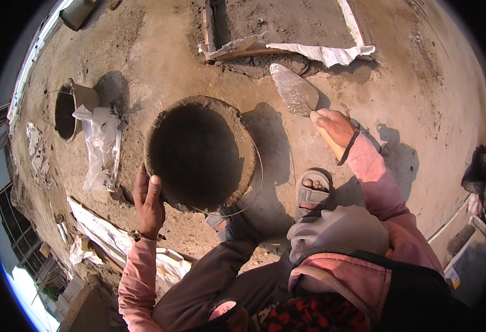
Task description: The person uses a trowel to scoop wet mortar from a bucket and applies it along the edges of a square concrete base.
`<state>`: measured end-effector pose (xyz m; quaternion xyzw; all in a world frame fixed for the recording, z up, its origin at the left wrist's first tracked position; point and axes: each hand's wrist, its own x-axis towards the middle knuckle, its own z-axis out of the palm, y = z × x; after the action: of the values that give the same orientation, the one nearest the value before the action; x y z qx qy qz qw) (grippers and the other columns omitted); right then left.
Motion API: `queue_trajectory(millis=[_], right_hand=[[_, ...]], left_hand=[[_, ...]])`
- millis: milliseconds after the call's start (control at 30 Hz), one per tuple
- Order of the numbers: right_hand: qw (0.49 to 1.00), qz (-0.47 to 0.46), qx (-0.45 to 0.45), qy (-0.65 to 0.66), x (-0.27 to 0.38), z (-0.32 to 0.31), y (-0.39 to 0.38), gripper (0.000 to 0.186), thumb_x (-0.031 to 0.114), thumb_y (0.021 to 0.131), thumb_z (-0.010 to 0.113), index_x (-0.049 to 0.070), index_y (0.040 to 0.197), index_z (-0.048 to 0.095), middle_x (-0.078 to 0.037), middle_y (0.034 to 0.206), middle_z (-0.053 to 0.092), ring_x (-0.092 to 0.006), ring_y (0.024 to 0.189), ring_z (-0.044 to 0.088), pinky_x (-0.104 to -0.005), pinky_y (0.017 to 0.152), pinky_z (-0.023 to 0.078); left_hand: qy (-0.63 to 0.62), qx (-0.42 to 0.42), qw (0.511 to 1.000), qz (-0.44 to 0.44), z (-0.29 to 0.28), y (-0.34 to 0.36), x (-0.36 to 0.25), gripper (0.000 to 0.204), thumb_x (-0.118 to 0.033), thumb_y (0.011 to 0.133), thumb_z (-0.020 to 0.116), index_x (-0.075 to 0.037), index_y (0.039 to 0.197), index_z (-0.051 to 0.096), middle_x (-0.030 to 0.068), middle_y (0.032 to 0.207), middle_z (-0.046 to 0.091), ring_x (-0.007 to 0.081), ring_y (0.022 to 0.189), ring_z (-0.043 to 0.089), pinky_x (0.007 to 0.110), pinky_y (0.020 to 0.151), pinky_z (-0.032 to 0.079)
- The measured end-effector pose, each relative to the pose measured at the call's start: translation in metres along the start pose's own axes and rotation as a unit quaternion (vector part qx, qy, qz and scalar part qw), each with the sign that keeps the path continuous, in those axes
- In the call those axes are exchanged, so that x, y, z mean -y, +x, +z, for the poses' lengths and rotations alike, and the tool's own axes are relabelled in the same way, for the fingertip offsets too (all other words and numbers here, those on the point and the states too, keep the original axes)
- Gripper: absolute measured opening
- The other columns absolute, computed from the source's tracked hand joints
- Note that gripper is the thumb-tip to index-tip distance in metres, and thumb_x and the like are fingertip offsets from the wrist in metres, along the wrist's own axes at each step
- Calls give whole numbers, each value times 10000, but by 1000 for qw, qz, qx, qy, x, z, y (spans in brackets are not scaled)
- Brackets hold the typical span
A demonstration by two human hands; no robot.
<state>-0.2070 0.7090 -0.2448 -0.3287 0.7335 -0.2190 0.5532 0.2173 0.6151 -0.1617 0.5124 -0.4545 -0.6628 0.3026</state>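
Observation:
My left hand (150,207) grips the near-left edge of a mortar-crusted bucket (247,157), thumb on the rim and fingers around the outer wall. The bucket's mouth tilts up toward me; its inside is dark, and a thin wire handle hangs down on the right. In my right hand (337,128) is a pointed trowel (295,91), held by its wooden handle. Its grey-smeared blade points up and left, just short of a frame (349,22) edged with torn white sheeting (331,53). Wet-looking grey mortar lies in the frame.
A second bucket (86,98) lies on its side at the left, with a white plastic sheet (100,146) beside it. Another bucket (77,13) is at the far left. Sheet-wrapped boards (103,232) lie near my left forearm. My sandalled foot (312,191) stands below the trowel.

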Motion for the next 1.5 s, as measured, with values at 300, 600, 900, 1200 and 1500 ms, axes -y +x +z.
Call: queue_trajectory(millis=[300, 600, 900, 1200, 1500], right_hand=[[998, -12, 11, -54, -28, -47, 58, 341, 354, 877, 528, 25, 904, 612, -91, 732, 613, -194, 608, 602, -346, 504, 472], [986, 51, -123, 95, -104, -123, 5, 397, 345, 857, 576, -10, 1034, 604, -81, 874, 590, -171, 648, 589, -319, 442, 454], [965, 86, -196, 149, -142, -155, -5, 315, 333, 898, 478, 46, 960, 590, -89, 760, 575, -161, 554, 531, -300, 417, 423], [921, 69, -293, 246, -105, -14, 84, 364, 345, 895, 456, 32, 1051, 555, -134, 835, 603, -257, 605, 598, -406, 538, 515], [900, 28, -76, 428, 6, 157, 92, 315, 347, 957, 400, 45, 1036, 445, -168, 753, 585, -310, 501, 595, -442, 448, 532]], left_hand=[[18, 4, 1000, 1, 15, -2, -11, 520, -160, 966, 512, 36, 1405, 314, 138, 1344, 474, 193, 1205, 479, 305, 1022, 381], [13, -19, 1000, -13, -11, 3, -1, 529, -184, 971, 509, 22, 1415, 307, 142, 1350, 469, 199, 1217, 469, 312, 1024, 379], [3, -71, 997, -23, -25, -3, 8, 485, -171, 969, 516, 41, 1375, 355, 129, 1312, 498, 180, 1173, 497, 291, 998, 399], [-4, -41, 999, -28, -23, -1, 3, 533, -209, 971, 516, 18, 1411, 319, 131, 1361, 456, 192, 1220, 460, 303, 1024, 375], [26, -69, 995, -68, -37, -20, 8, 475, -209, 951, 563, -9, 1357, 417, 47, 1158, 583, 93, 978, 555, 227, 803, 464]])
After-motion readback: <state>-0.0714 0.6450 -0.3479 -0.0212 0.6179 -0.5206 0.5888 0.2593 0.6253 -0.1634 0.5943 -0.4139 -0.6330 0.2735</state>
